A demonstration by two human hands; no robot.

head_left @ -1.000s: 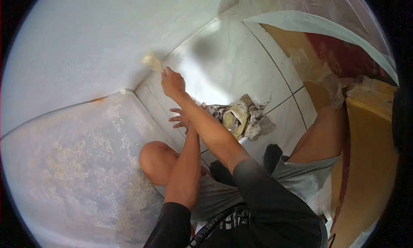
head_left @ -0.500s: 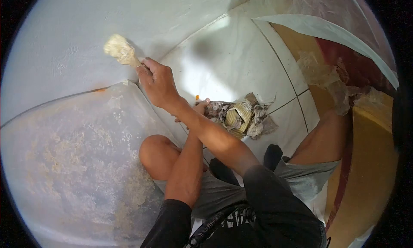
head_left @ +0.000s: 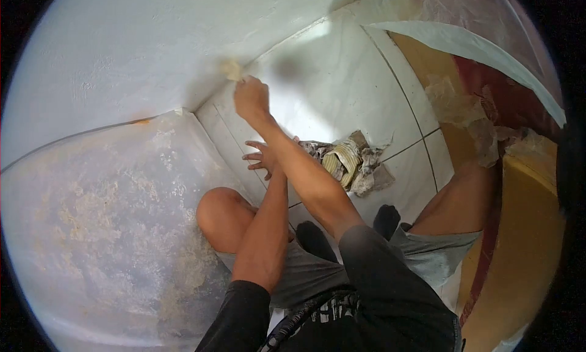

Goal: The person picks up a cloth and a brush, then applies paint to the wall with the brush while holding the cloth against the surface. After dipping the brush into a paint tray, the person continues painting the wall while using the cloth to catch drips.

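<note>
My right hand is closed round the handle of a brush. The brush's pale head is blurred and lies at the foot of the white wall, where it meets the tiled floor; whether it touches is unclear. Below it, my left hand is spread with its fingers apart, over the floor tiles, partly covered by my right forearm. Just right of my left hand, a crumpled, stained rag with yellowish stripes lies on the floor.
Plastic sheeting with pale smears covers the left side up to the wall. Cardboard and clear plastic stand along the right. My knees and dark-socked feet are on either side below the rag.
My right hand has moved right with the brush, from the wall's face towards its foot. My left hand has shifted slightly left and its fingers are now seen spread.
</note>
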